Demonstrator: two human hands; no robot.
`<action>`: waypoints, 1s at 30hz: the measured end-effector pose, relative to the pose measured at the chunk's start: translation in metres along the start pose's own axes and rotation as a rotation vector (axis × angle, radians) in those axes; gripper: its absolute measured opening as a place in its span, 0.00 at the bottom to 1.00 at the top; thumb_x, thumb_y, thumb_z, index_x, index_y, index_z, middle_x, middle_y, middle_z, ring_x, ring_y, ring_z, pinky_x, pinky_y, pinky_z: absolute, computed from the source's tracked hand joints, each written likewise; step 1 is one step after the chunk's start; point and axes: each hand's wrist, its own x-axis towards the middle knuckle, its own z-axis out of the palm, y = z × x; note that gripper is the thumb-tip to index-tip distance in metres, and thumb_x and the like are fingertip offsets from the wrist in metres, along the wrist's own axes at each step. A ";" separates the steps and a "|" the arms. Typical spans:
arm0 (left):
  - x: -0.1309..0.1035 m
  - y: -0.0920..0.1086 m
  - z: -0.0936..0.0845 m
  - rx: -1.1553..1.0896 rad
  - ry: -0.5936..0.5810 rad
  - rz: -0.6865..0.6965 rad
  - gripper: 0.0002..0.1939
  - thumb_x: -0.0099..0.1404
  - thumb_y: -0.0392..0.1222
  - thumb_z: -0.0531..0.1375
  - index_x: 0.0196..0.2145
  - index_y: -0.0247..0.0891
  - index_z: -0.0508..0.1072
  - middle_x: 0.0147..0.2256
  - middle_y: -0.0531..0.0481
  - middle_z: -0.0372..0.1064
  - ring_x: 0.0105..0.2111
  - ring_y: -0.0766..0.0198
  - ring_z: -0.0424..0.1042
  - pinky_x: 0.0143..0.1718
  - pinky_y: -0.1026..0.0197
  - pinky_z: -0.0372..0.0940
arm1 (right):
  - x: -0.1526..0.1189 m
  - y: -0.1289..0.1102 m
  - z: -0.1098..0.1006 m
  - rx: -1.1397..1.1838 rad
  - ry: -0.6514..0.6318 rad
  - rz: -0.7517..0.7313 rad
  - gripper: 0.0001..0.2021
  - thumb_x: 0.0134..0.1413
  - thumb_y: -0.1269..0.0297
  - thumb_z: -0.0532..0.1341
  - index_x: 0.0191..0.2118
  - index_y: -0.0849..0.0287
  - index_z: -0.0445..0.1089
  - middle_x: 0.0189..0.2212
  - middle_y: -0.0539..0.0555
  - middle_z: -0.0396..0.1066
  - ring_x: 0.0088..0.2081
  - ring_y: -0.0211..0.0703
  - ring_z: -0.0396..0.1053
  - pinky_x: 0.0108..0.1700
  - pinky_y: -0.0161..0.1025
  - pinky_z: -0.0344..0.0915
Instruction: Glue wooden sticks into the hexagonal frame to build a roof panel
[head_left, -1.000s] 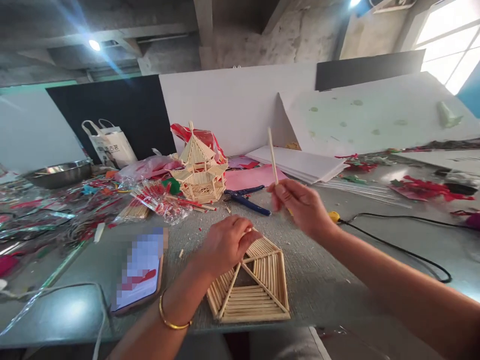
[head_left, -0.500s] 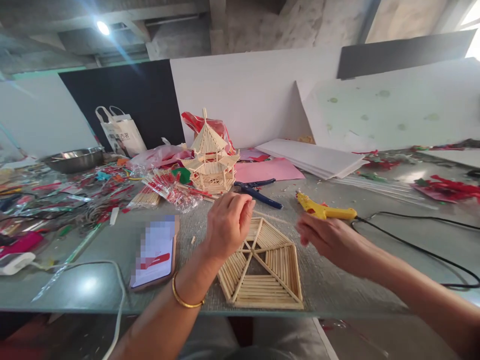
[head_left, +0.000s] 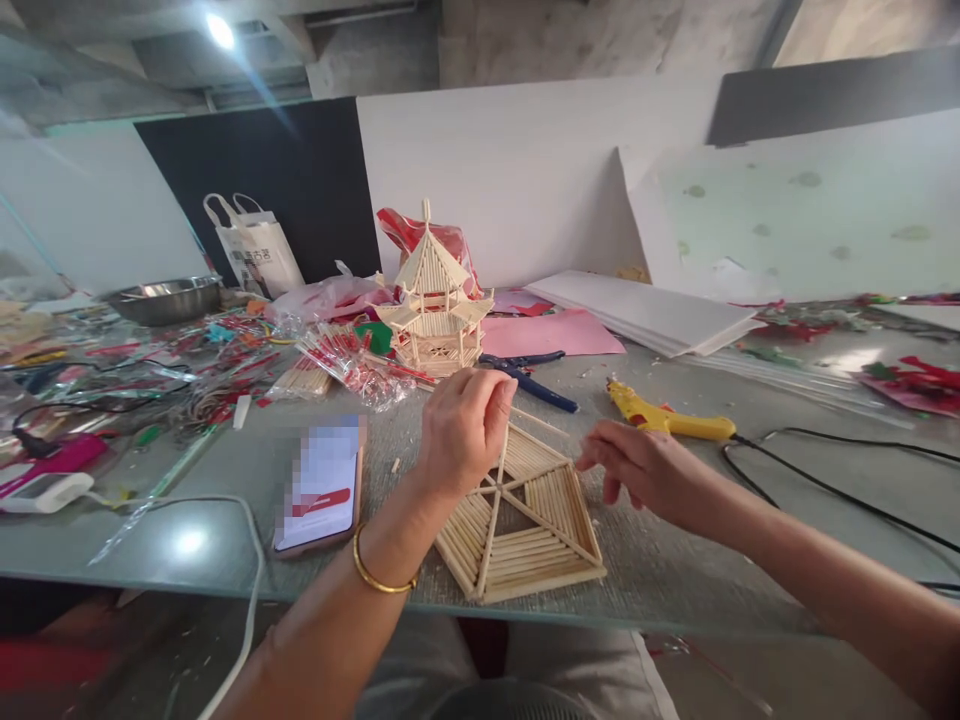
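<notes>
My left hand (head_left: 466,425) is closed in a pinch above the upper left of a hexagonal panel of wooden sticks (head_left: 551,552). A thin wooden stick (head_left: 541,422) sticks out to the right from by its thumb; the gripped end is hidden. To the right of the panel hovers my right hand (head_left: 645,465), fingers loosely bent and apart, with nothing visible in them. The panel lies flat near the table's front edge, its spokes meeting in the middle and gaps showing around the centre. Beyond my right hand lies a yellow glue gun (head_left: 675,422).
A stick-built pagoda model (head_left: 435,310) stands behind my left hand, with blue pliers (head_left: 536,385) beside it. A phone (head_left: 322,490) lies to the left. Bagged sticks (head_left: 360,365) and clutter cover the left side. The glue gun's black cable (head_left: 832,503) runs right.
The view has shifted, so most things sit further right and higher. My right hand has come nearer to the panel's right corner, its fingers spreading. My left hand keeps its pinch.
</notes>
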 end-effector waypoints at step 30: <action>0.001 -0.044 -0.008 0.600 -0.858 -0.274 0.16 0.64 0.44 0.49 0.31 0.35 0.73 0.31 0.40 0.74 0.32 0.55 0.72 0.31 0.58 0.61 | 0.029 0.031 -0.026 0.020 -0.227 -0.476 0.13 0.55 0.58 0.55 0.31 0.64 0.70 0.27 0.52 0.67 0.27 0.34 0.62 0.30 0.32 0.58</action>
